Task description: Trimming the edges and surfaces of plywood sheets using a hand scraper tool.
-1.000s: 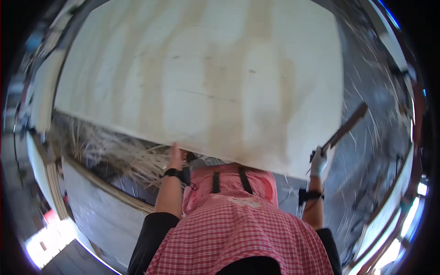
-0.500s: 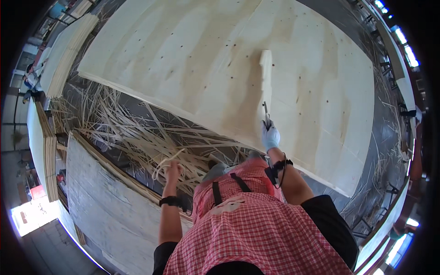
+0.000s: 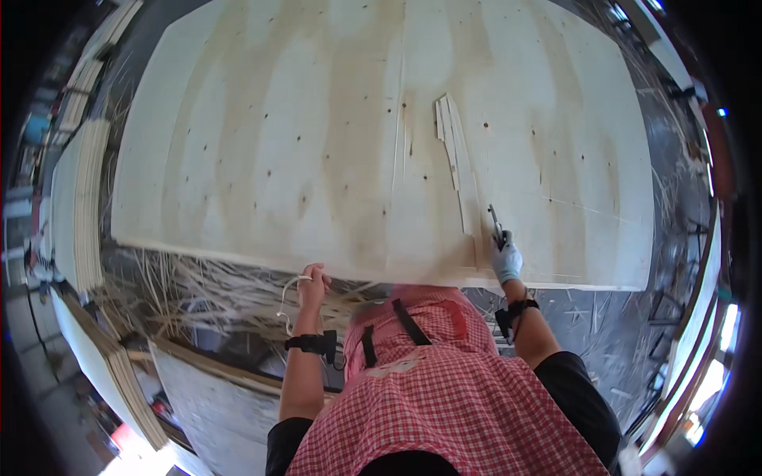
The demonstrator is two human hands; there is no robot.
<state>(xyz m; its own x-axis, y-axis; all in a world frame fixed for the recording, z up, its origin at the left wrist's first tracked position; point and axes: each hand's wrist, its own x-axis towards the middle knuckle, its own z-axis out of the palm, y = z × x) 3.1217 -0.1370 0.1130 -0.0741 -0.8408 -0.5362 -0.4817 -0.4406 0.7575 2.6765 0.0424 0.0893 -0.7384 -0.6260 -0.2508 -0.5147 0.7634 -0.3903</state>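
A large pale wood veneer sheet (image 3: 317, 182) with brown bands and small knots lies in front of me. My left hand (image 3: 314, 287), bare, is closed at its near edge on a thin, pale, curled strip (image 3: 284, 305) that dangles beside the wrist. My right hand (image 3: 506, 260), in a white glove, is wrapped round a slim dark hand tool (image 3: 495, 218); its exact kind is unclear. The tool points away from me, over the sheet. Left of it, narrow veneer pieces (image 3: 460, 163) lie on the sheet, overlapping one another.
Tangled wood strips (image 3: 198, 293) litter the floor at the left, below the sheet. Stacked sheets (image 3: 83, 206) stand at the far left, and another grey-white panel (image 3: 230, 416) is at the lower left. Farther left is a blurred person (image 3: 40, 258).
The view has turned, so the sheet now lies squarer to me. My left hand has come up to its near edge with the strip. My right hand and tool are now right of the veneer pieces.
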